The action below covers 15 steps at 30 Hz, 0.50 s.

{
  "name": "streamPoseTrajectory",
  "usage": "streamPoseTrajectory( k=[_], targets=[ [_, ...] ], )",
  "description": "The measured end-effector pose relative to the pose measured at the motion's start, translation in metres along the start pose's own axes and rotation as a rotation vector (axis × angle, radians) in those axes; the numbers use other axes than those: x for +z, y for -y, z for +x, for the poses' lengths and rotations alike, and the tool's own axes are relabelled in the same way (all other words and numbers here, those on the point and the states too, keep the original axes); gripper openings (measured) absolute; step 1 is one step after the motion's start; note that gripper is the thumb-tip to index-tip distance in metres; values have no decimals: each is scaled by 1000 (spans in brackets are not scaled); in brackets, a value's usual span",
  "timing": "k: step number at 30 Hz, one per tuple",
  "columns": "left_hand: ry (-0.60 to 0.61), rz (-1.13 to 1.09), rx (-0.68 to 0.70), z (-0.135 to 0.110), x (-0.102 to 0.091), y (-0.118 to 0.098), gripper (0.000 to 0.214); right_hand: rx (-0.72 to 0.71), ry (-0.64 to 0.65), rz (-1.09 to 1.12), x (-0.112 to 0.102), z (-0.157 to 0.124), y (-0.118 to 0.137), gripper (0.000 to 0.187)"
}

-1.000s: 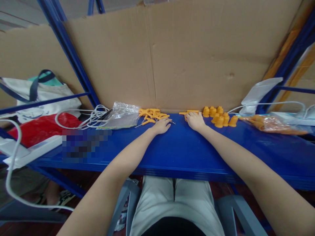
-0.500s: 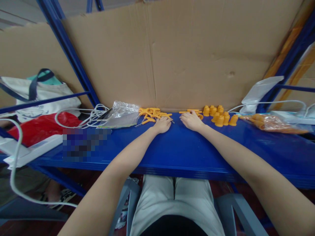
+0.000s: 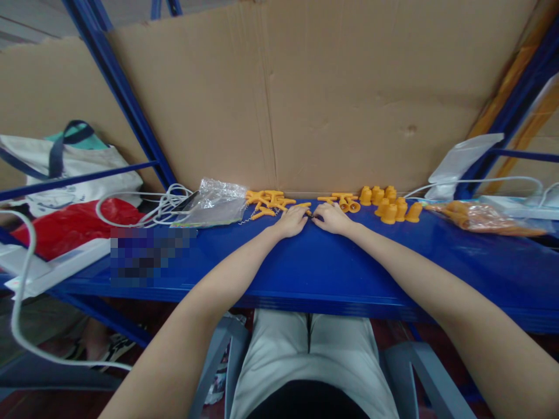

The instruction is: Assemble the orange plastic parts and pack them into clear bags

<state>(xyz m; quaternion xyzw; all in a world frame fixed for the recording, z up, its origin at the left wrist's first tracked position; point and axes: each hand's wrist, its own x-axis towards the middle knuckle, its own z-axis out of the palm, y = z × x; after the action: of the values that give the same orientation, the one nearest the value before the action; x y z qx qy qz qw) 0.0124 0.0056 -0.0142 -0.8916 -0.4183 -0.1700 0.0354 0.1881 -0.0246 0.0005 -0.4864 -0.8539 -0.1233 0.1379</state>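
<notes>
Both my hands rest on a blue shelf (image 3: pixel 305 273) and meet near its back. My left hand (image 3: pixel 292 221) is curled, its fingertips pinching a small dark piece by an orange part. My right hand (image 3: pixel 328 218) is curled too, fingertips touching the same small piece from the right. Just left of my left hand lies a pile of orange T-shaped parts (image 3: pixel 268 202) with thin metal springs (image 3: pixel 246 220). Two more orange T parts (image 3: pixel 345 202) lie behind my right hand. A cluster of orange cone caps (image 3: pixel 388 206) stands further right.
A clear plastic bag (image 3: pixel 213 203) and coiled white cables (image 3: pixel 152 209) lie at left, with a red bag (image 3: pixel 70 224) and a white tote (image 3: pixel 65 169). A bag of orange parts (image 3: pixel 476 218) sits at right. Cardboard (image 3: pixel 327 99) walls the back. Blue posts flank the shelf.
My right hand has slid left from the orange T parts to meet my left hand at the small piece. My left hand has barely shifted.
</notes>
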Motion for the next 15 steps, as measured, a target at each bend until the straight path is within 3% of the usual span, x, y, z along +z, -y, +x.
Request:
streamPoseTrajectory(
  k=[8,15],
  targets=[
    [37,38,-62,-3,-3,8,54,121,12,-56,-1,1,14,25],
    [49,51,-159,-7,-10,1,49,124,-171,-56,6,2,9,27]
  ],
)
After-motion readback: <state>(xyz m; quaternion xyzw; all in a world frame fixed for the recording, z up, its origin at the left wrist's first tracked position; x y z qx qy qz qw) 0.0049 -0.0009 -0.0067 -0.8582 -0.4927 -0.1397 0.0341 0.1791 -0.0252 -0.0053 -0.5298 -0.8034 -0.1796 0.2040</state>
